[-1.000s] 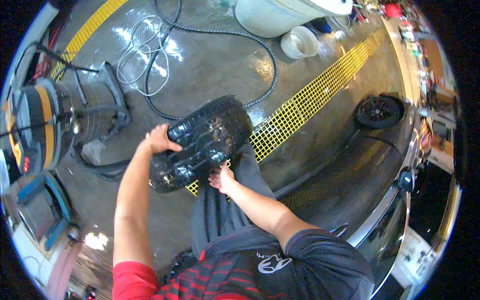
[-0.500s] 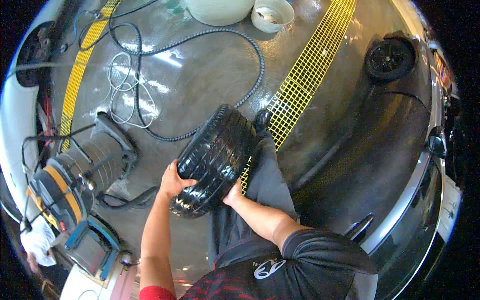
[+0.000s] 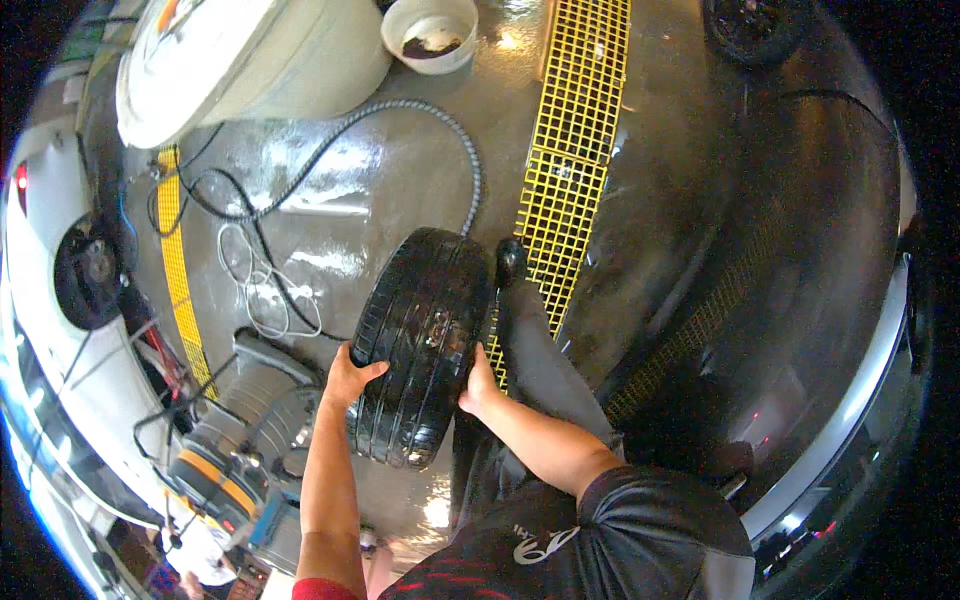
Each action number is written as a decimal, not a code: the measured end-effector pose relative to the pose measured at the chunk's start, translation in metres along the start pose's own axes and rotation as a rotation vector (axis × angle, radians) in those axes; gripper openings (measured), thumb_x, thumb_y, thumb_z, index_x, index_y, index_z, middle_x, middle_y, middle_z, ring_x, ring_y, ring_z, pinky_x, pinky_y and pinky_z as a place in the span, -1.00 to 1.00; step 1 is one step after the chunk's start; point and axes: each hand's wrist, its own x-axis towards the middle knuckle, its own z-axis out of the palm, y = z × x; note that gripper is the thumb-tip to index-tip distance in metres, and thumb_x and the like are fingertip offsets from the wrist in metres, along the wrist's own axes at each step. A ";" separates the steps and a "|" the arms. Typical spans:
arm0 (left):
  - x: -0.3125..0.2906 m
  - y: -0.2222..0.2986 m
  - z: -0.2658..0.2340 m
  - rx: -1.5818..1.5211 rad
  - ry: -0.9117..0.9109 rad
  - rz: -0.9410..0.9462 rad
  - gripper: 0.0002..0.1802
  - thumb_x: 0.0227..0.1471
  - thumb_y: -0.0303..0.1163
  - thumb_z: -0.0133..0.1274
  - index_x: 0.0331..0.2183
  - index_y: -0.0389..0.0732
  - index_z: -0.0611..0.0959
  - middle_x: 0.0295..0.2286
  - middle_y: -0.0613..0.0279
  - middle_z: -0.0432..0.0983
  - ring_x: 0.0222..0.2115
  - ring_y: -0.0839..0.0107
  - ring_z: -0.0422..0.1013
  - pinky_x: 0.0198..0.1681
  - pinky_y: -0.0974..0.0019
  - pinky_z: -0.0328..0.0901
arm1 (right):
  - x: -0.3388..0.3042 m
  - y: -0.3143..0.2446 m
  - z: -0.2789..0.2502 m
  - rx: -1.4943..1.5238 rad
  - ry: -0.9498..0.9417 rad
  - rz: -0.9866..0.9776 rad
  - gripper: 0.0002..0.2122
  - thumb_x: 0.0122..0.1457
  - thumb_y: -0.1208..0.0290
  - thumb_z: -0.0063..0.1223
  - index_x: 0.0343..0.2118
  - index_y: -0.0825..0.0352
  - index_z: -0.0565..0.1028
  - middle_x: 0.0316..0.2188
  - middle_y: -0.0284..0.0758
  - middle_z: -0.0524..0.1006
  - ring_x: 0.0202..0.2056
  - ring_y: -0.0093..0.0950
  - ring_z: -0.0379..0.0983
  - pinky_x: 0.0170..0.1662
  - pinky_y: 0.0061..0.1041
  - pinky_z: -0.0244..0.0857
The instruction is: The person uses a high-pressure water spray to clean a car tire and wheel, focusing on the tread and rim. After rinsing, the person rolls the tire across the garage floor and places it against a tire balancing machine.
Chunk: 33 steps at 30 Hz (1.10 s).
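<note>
- Standing upright on its tread at the middle of the head view, a black tyre [image 3: 422,345] rests on the wet grey floor [image 3: 400,170], held from both sides.
- The left hand [image 3: 350,378] lies flat against the tyre's left sidewall, fingers spread over the tread edge, gripping it.
- The right hand [image 3: 478,385] presses the tyre's right side, fingers wrapped on the rubber.
- Just right of the tyre runs a yellow grating [image 3: 572,150], rising toward the upper middle of the frame; the person's grey trouser leg and dark shoe [image 3: 511,262] lie along it.
- A corrugated hose [image 3: 440,130] curves above the tyre.
- A white bucket [image 3: 430,33] sits at the top.
- A vacuum machine [image 3: 240,440] stands at lower left.
</note>
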 end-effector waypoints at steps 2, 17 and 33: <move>0.018 0.041 0.003 -0.018 -0.045 0.003 -0.07 -0.30 -0.17 0.51 0.02 -0.47 0.44 -0.20 0.03 0.57 -0.18 0.30 0.48 -0.04 0.25 0.37 | -0.016 -0.033 0.022 0.050 -0.062 -0.042 -0.39 0.32 -0.27 -0.41 -0.03 0.16 0.53 -0.03 -0.30 0.56 0.02 -0.24 0.44 0.17 -0.08 0.27; 0.106 0.349 0.144 0.136 -0.074 0.640 0.27 -0.44 -0.10 0.53 0.23 -0.40 0.23 0.13 -0.22 0.28 0.18 -0.03 0.24 0.26 0.09 0.13 | -0.111 -0.325 0.102 0.177 -0.295 -0.658 -0.41 0.31 -0.17 -0.35 0.14 0.19 0.45 0.11 -0.30 0.49 0.12 -0.22 0.36 0.24 -0.12 0.18; 0.217 0.544 0.295 -0.078 -0.196 0.580 0.15 -0.39 -0.11 0.52 0.16 -0.33 0.26 0.04 -0.14 0.33 0.10 0.00 0.27 0.20 0.04 0.18 | -0.132 -0.580 0.170 -0.842 0.875 -1.363 -0.22 0.22 -0.23 -0.04 0.16 0.52 0.35 0.05 0.15 0.47 0.13 -0.01 0.39 0.19 -0.24 0.23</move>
